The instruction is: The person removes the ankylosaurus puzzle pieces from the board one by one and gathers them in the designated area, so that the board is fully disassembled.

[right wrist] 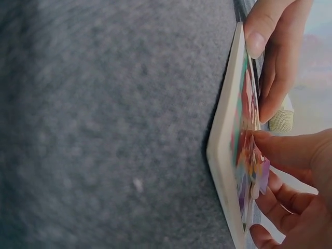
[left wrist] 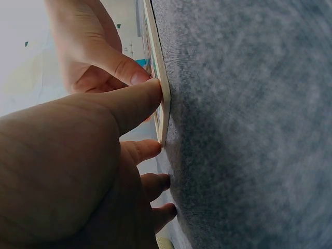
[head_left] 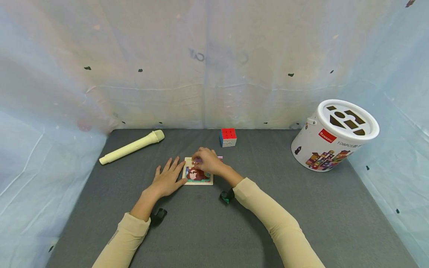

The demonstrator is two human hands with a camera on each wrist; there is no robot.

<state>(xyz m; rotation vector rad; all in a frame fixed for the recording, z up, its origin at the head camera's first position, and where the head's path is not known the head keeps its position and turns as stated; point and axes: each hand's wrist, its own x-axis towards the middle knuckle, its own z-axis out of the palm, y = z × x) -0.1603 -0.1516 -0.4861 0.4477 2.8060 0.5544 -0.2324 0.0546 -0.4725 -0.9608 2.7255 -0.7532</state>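
A small wooden jigsaw board (head_left: 197, 183) with a pale frame and a colourful picture lies flat on the table. My left hand (head_left: 166, 181) is spread at its left side, fingers extended, with the thumb pressing the near left corner and the index fingertip at the left edge. Over the upper part of the board, my right hand (head_left: 208, 162) pinches a purple puzzle piece (right wrist: 265, 176) between thumb and fingers. In the right wrist view this piece stands tilted above the picture. The right hand hides the board's upper right part in the head view.
A red, white and blue puzzle cube (head_left: 228, 137) sits behind the board. To the back left lies a pale yellow toy microphone (head_left: 132, 147). A white block bucket (head_left: 331, 137) with a shape-hole lid stands at the right. Plastic sheeting (head_left: 207, 67) lines the table's back and sides.
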